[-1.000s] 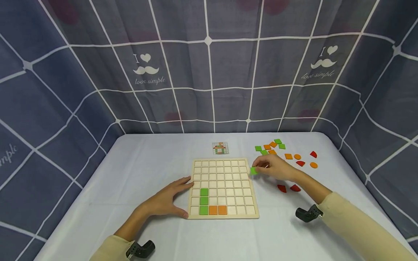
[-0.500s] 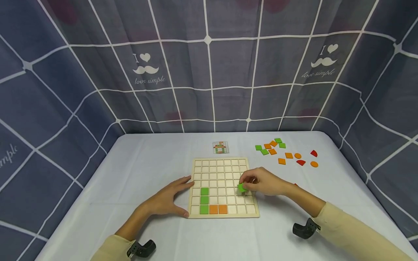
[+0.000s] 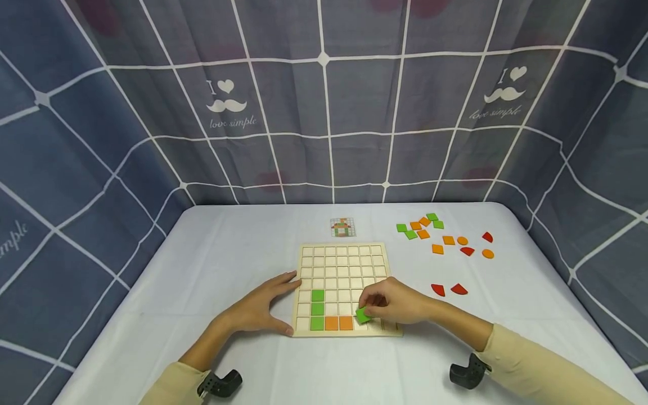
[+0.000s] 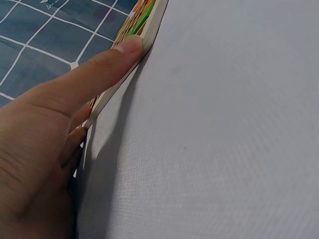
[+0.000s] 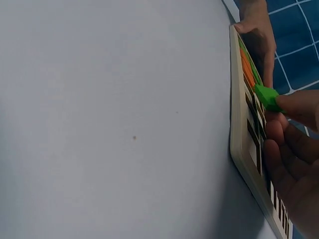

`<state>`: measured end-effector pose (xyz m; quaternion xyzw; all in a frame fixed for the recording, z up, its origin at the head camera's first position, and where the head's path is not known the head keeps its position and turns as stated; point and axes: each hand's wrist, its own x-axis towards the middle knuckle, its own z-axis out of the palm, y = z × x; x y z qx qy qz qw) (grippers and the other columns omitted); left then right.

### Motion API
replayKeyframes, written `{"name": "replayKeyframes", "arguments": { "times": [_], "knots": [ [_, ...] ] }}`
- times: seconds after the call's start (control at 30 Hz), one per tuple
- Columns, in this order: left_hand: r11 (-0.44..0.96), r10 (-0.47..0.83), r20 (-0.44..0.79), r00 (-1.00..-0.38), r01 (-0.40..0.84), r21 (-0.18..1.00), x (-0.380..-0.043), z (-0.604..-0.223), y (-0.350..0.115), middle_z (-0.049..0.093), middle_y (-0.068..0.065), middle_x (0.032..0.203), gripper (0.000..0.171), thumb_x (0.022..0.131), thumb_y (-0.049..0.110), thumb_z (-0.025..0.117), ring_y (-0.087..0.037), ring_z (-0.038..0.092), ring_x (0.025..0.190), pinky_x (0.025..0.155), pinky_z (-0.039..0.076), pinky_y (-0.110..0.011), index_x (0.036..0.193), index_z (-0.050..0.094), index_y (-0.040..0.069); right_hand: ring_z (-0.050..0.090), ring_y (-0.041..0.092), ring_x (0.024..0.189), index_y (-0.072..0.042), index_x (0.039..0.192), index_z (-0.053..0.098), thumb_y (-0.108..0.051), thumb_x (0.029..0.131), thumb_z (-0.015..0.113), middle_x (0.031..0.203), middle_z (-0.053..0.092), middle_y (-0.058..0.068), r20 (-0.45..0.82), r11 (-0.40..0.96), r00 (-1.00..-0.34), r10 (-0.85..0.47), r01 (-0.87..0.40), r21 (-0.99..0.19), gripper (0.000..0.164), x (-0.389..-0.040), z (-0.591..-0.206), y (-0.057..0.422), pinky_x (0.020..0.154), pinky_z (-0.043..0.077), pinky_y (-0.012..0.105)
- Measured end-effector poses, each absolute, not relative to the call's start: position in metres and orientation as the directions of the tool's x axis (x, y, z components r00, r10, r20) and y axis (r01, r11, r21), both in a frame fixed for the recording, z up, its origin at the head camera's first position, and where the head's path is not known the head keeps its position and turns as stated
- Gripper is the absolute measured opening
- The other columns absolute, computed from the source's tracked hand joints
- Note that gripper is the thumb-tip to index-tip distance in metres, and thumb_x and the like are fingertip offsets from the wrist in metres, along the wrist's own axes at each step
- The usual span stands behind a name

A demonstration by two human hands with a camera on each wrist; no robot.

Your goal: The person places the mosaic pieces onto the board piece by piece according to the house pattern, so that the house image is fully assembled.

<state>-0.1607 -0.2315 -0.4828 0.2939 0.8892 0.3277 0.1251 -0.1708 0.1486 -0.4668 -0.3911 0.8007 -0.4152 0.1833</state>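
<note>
A pale wooden grid board lies on the white table. Three green tiles stand in a column near its left side, with two orange tiles beside the lowest one in the front row. My left hand rests along the board's left edge, thumb and fingers spread and fairly straight; the thumb touches the rim in the left wrist view. Between thumb and fingers my right hand pinches a green square tile, tilted low over the front row just right of the orange tiles. The right wrist view shows that green tile at the fingertips.
Behind the board lies a small pattern card. Green and orange squares are scattered at the back right, near orange discs and red wedge pieces. A grey checked curtain surrounds the table.
My right hand has carried the green tile from beyond the board's right edge leftward and toward me, over the front row. The left hand stays at the board's left edge.
</note>
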Motion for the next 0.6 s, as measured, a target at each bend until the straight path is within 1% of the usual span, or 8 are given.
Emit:
{"name": "replayKeyframes", "arguments": {
  "times": [0.17,0.3,0.4,0.6],
  "knots": [
    [0.613,0.607,-0.036,-0.794,0.439,0.657,-0.162,-0.483,-0.232,0.026,-0.005,0.169,0.111,0.069,0.059,0.091,-0.036,0.022,0.153,0.119,0.022,-0.06,0.158,0.044,0.013,0.059,0.003,0.071,-0.018,0.097,0.075,-0.006,0.096,0.073,0.082,0.069,-0.01,0.041,0.367,-0.63,-0.775,-0.503,-0.783,0.012,-0.167,-0.468,0.145,0.066,0.055,0.023],
    [0.613,0.605,-0.039,-0.795,0.434,0.661,-0.162,-0.483,-0.232,0.025,-0.005,0.169,0.112,0.069,0.059,0.091,-0.036,0.021,0.153,0.119,0.023,-0.061,0.159,0.043,0.013,0.058,0.001,0.069,-0.019,0.095,0.075,-0.007,0.095,0.074,0.079,0.068,-0.013,0.074,0.356,-0.613,-0.787,-0.548,-0.757,0.012,-0.164,-0.469,0.144,0.062,0.053,0.022],
    [0.609,0.605,-0.038,-0.795,0.432,0.665,-0.162,-0.483,-0.232,0.025,-0.005,0.169,0.112,0.069,0.058,0.092,-0.036,0.021,0.153,0.119,0.023,-0.061,0.159,0.043,0.013,0.057,0.001,0.071,-0.019,0.095,0.075,-0.007,0.095,0.075,0.08,0.066,-0.015,0.097,0.358,-0.604,-0.791,-0.585,-0.728,0.012,-0.162,-0.47,0.142,0.064,0.052,0.022],
    [0.612,0.605,-0.041,-0.795,0.432,0.662,-0.162,-0.483,-0.232,0.025,-0.006,0.169,0.111,0.069,0.059,0.091,-0.037,0.021,0.153,0.119,0.023,-0.061,0.159,0.043,0.013,0.056,0.001,0.076,-0.02,0.091,0.075,-0.008,0.092,0.077,0.084,0.062,-0.018,0.139,0.403,-0.624,-0.769,-0.642,-0.653,0.012,-0.157,-0.47,0.139,0.069,0.051,0.022]
  ]
}}
